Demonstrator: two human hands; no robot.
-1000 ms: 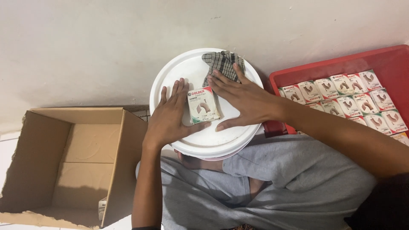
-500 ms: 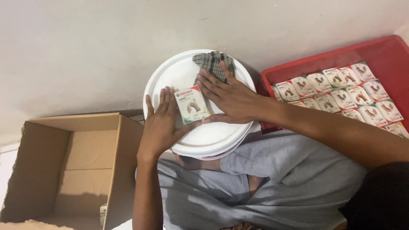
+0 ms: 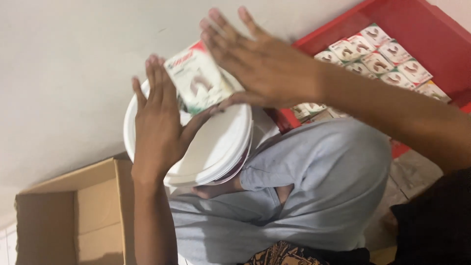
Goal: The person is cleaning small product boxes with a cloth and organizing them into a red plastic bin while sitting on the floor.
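A small white, green and red packet (image 3: pixel 197 78) with a pipe-elbow picture is lifted above a white bucket lid (image 3: pixel 211 147). My left hand (image 3: pixel 159 122) holds it from the left, fingers flat behind it. My right hand (image 3: pixel 262 61) presses against its right edge with fingers spread, palm down. The packet is pinched between the two hands and looks blurred. The chequered cloth on the lid is hidden behind my right hand.
A red crate (image 3: pixel 407 24) with several rows of like packets (image 3: pixel 378 54) stands at the upper right. An open cardboard box (image 3: pixel 73 221) lies at the lower left. My grey-clad knee (image 3: pixel 314 181) fills the middle. A pale wall is behind.
Both hands have raised the packet off the bucket lid toward the camera. The view has tilted and shifted, so the crate and box now sit nearer the frame's edges.
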